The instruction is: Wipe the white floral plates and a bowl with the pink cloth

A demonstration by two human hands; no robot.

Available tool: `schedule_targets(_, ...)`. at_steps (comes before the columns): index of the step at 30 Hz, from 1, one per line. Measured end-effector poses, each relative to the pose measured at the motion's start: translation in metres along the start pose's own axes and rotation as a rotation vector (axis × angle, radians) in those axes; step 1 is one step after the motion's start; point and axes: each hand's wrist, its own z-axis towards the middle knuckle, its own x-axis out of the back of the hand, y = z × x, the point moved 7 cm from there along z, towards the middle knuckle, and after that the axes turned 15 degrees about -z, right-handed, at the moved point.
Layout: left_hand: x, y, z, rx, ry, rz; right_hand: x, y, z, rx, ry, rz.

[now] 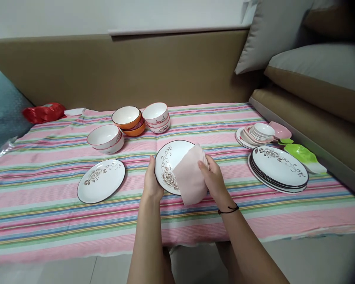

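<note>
Tilted up in front of me is a white plate with a dark rim and brown flower pattern. My left hand grips its left edge, thumb upright beside the rim. A pale pink cloth drapes over the plate's right part. My right hand pinches the cloth at the plate's right edge, thumb on top; its other fingers are partly hidden. Another flowered plate lies on the striped cloth to the left. On the right sits a stack of similar plates.
Stacked bowls stand behind: white bowls, orange bowls and more white bowls. Small dishes, a pink dish and a green leaf-shaped dish sit at right. A red package lies far left. Cushions border the right side.
</note>
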Motion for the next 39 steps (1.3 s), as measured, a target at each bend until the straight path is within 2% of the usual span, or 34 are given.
schedule_targets(3, 0.003, 0.001, -0.002, 0.009, -0.005, -0.006, 0.002, -0.002, 0.002, 0.006, 0.018, -0.033)
schedule_targets(8, 0.008, -0.003, -0.004, 0.051, 0.035, 0.075, 0.012, -0.004, 0.002, -0.037, 0.162, -0.061)
schedule_targets(11, 0.006, -0.004, -0.005, 0.022, 0.040, 0.053, 0.014, -0.004, 0.001, -0.047, 0.183, -0.028)
schedule_targets(14, 0.003, -0.003, -0.005, -0.031, 0.058, -0.027, 0.010, -0.007, 0.000, -0.024, 0.134, -0.010)
schedule_targets(19, 0.006, 0.005, -0.006, -0.169, 0.132, -0.168, -0.006, -0.012, -0.006, -0.018, -0.024, -0.029)
schedule_targets(22, 0.009, 0.011, -0.006, -0.223, 0.158, -0.178, -0.014, -0.013, -0.011, -0.033, -0.075, -0.063)
schedule_targets(24, 0.008, 0.015, -0.006, -0.229, 0.148, -0.131, -0.014, -0.012, -0.012, -0.059, -0.062, -0.064)
schedule_targets(27, 0.007, 0.015, -0.008, -0.142, 0.082, 0.025, -0.004, -0.009, -0.008, -0.077, 0.013, -0.088)
schedule_targets(30, 0.008, 0.006, -0.011, 0.020, -0.006, 0.216, 0.007, -0.013, -0.004, 0.007, 0.072, -0.207)
schedule_targets(33, 0.009, -0.004, -0.016, 0.146, -0.076, 0.323, 0.011, -0.016, -0.003, 0.104, 0.072, -0.364)
schedule_targets(39, 0.009, -0.011, -0.018, 0.150, -0.154, 0.425, 0.003, -0.025, -0.009, 0.296, 0.050, -0.585)
